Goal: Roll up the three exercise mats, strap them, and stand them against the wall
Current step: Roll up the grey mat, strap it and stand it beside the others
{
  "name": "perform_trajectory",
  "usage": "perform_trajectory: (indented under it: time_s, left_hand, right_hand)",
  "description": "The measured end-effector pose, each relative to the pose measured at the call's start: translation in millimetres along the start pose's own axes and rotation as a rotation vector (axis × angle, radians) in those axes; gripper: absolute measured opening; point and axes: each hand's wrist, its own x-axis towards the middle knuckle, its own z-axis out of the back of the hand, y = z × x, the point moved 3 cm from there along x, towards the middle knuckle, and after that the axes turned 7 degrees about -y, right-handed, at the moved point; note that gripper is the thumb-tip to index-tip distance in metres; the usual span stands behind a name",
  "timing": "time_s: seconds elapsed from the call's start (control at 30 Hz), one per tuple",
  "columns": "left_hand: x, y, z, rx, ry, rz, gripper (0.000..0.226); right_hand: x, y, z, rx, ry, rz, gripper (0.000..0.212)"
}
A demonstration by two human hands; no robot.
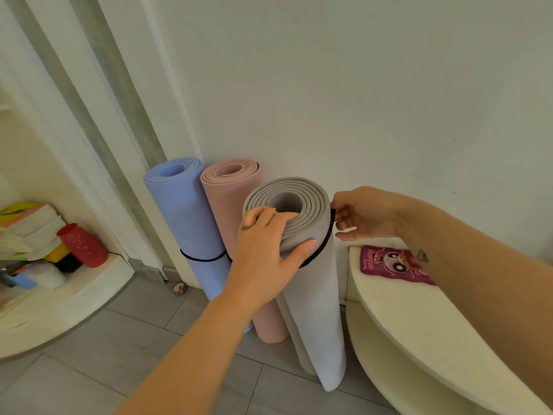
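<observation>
Head view: your left hand (266, 250) grips the top end of the grey rolled foam mat (314, 295), with fingers (278, 218) curled over its spiral rim and the thumb pressed on its side. Your right hand (362, 214) pinches the thin black strap (328, 235) looped round that mat near the top. The mat stands on end on the grey tiled floor (104, 354), just in front of the pink rolled mat (230, 205). That one stands beside the blue rolled mat (185, 223) at the white wall (359, 85). A cream curved shelf (419, 324) carrying a pink cartoon patch (392, 263) crowds its right side. A red cup (82, 245) sits well off to your left.
</observation>
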Motion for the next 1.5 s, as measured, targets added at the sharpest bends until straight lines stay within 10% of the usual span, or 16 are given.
perform_trajectory:
  time_s: [0.23,0.6,0.73,1.5]
  left_hand:
    - [-6,6,10,-0.019,-0.007,-0.05,0.06]
    - [10,4,4,0.009,0.07,-0.035,0.068]
    - [19,-2,-6,0.013,0.093,-0.046,0.07]
    - [21,-11,-22,0.065,-0.005,-0.037,0.067]
  right_hand:
    - [24,-88,1,-0.251,-0.298,-0.026,0.017]
    - [29,-125,-20,0.178,-0.412,-0.028,0.018]
    - [14,-112,-15,0.556,-0.345,-0.109,0.02]
    - [-6,-116,-16,0.851,-0.153,-0.202,0.01]
